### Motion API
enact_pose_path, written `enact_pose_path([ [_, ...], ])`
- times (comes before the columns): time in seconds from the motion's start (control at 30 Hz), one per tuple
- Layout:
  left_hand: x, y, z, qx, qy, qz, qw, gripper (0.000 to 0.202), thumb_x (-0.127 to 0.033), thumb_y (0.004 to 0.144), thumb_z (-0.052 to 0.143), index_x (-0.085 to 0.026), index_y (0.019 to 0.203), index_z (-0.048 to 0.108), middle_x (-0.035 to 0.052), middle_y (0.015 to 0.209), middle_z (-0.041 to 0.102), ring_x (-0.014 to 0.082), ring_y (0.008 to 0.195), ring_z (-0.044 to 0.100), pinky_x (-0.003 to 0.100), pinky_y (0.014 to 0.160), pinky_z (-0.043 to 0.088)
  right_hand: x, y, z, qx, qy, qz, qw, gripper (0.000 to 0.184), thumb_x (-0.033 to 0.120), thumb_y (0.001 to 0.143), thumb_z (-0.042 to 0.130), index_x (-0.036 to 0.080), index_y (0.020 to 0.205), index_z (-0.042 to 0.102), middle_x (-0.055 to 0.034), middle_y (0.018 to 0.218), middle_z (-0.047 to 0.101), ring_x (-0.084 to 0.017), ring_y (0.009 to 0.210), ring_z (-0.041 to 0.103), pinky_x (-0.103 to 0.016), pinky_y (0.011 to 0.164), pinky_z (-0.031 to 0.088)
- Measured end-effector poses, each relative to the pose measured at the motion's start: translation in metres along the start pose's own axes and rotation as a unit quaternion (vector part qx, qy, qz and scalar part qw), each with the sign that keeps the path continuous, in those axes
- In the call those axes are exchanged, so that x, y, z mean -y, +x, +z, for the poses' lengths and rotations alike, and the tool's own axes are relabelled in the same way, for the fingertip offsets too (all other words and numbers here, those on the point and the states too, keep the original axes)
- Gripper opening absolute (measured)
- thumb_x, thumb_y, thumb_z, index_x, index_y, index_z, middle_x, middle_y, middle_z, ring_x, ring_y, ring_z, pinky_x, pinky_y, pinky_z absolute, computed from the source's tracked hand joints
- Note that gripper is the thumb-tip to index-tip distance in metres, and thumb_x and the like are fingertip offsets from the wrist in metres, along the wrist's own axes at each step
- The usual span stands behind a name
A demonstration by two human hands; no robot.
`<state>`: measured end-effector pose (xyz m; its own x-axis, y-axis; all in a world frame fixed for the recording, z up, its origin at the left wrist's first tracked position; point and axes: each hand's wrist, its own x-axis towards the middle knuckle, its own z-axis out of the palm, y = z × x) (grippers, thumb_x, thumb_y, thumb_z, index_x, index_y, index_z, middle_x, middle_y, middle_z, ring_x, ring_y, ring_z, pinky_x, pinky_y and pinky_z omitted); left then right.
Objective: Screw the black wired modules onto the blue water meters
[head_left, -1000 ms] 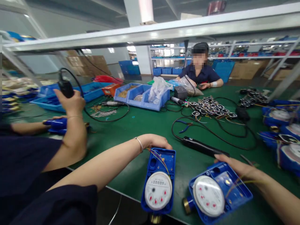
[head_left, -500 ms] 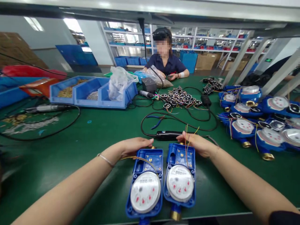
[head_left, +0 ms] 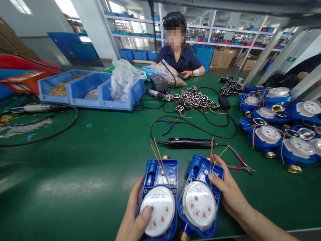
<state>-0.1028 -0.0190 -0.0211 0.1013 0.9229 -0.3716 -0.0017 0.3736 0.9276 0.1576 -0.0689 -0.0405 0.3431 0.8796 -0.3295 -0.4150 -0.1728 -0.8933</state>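
Note:
Two blue water meters with round white dials lie side by side at the near edge of the green bench. My left hand (head_left: 136, 214) grips the left water meter (head_left: 158, 197) by its left side, thumb on the dial. Around the upper right side of the right water meter (head_left: 200, 204), which is tilted clockwise, my right hand (head_left: 229, 187) is closed, its thumb near the thin wires. Yellow and red wires stand up from both meters. Just beyond them lies a black electric screwdriver (head_left: 192, 143), with red-handled cutters (head_left: 242, 164) to its right.
Several more water meters (head_left: 271, 134) are piled at the right. Blue bins (head_left: 107, 103) with small metal parts and a plastic bag stand at back left. Blue-handled pliers (head_left: 170, 127), cables and a heap of small black parts (head_left: 193, 98) lie mid-bench. A co-worker (head_left: 178, 62) sits opposite.
My left hand has moved from the far end of the left meter to its near left side. My right hand has turned the right meter clockwise. The left meter's wires now point up and away.

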Motion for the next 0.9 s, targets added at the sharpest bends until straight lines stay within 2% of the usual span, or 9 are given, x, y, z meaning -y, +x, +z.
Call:
enact_pose_path([
  [0.1,-0.009,-0.007,0.024,0.004,-0.112,-0.044,0.993,0.075,-0.052,0.066,0.067,-0.033,0.132,0.037,0.0007,0.138,0.044,0.0328,0.123,0.045,0.042,0.104,0.038,0.012,0.014,0.014,0.05,0.025,0.025,0.998,0.068,0.034,0.072,0.073,0.03,0.13,0.037,-0.0034,0.132,0.043,-0.024,0.114,0.049,-0.037,0.097,0.043],
  [0.17,-0.015,-0.005,0.034,-0.005,-0.123,-0.023,0.992,0.073,-0.05,0.068,0.067,-0.031,0.132,0.038,0.0016,0.138,0.044,0.0319,0.125,0.042,0.04,0.105,0.036,0.02,0.023,0.024,0.07,0.04,0.038,0.996,0.059,0.03,0.072,0.071,0.026,0.124,0.043,-0.0048,0.122,0.052,-0.022,0.099,0.057,-0.032,0.084,0.05],
  [0.27,-0.014,0.0,0.042,-0.027,-0.116,-0.002,0.993,0.076,-0.053,0.067,0.067,-0.03,0.133,0.035,0.0026,0.138,0.044,0.0313,0.125,0.042,0.039,0.104,0.038,0.028,0.032,0.035,0.072,0.055,0.04,0.995,0.046,0.03,0.073,0.069,0.022,0.113,0.049,-0.0049,0.108,0.058,-0.018,0.08,0.059,-0.027,0.069,0.051],
  [0.33,-0.011,0.002,0.045,-0.038,-0.116,0.001,0.993,0.077,-0.053,0.067,0.067,-0.031,0.133,0.035,0.0023,0.139,0.042,0.0306,0.125,0.042,0.038,0.104,0.038,0.031,0.038,0.039,0.065,0.067,0.026,0.995,0.039,0.032,0.073,0.071,0.021,0.104,0.051,-0.0042,0.111,0.057,-0.017,0.081,0.059,-0.026,0.069,0.051],
  [0.43,-0.01,0.003,0.048,-0.034,-0.116,-0.005,0.993,0.077,-0.053,0.066,0.068,-0.031,0.132,0.037,0.002,0.139,0.042,0.0311,0.126,0.041,0.038,0.105,0.037,0.033,0.048,0.042,0.059,0.081,0.007,0.995,0.04,0.038,0.074,0.073,0.021,0.099,0.048,-0.0049,0.113,0.056,-0.018,0.083,0.059,-0.028,0.069,0.051],
  [0.6,-0.02,0.006,0.053,-0.02,-0.112,-0.024,0.993,0.078,-0.053,0.063,0.069,-0.032,0.131,0.037,0.0003,0.139,0.042,0.0309,0.126,0.04,0.038,0.106,0.036,0.038,0.059,0.041,0.036,0.087,-0.015,0.995,0.046,0.043,0.075,0.072,0.021,0.105,0.044,-0.0068,0.11,0.058,-0.019,0.082,0.06,-0.028,0.066,0.052],
  [0.73,-0.026,0.008,0.058,-0.025,-0.099,-0.026,0.994,0.078,-0.054,0.064,0.068,-0.032,0.131,0.036,-0.0003,0.139,0.041,0.0318,0.127,0.039,0.04,0.104,0.039,0.04,0.06,0.039,0.041,0.084,-0.024,0.995,0.046,0.046,0.079,0.068,0.021,0.108,0.042,-0.0076,0.108,0.058,-0.02,0.082,0.06,-0.028,0.065,0.052],
  [0.9,-0.026,0.009,0.056,-0.04,-0.063,-0.034,0.997,0.082,-0.058,0.06,0.069,-0.032,0.131,0.038,0.0008,0.137,0.044,0.0338,0.125,0.041,0.044,0.109,0.032,0.035,0.063,0.031,0.059,0.061,-0.025,0.996,0.042,0.046,0.085,0.062,0.02,0.11,0.041,-0.0085,0.109,0.056,-0.019,0.086,0.059,-0.027,0.07,0.052],
])
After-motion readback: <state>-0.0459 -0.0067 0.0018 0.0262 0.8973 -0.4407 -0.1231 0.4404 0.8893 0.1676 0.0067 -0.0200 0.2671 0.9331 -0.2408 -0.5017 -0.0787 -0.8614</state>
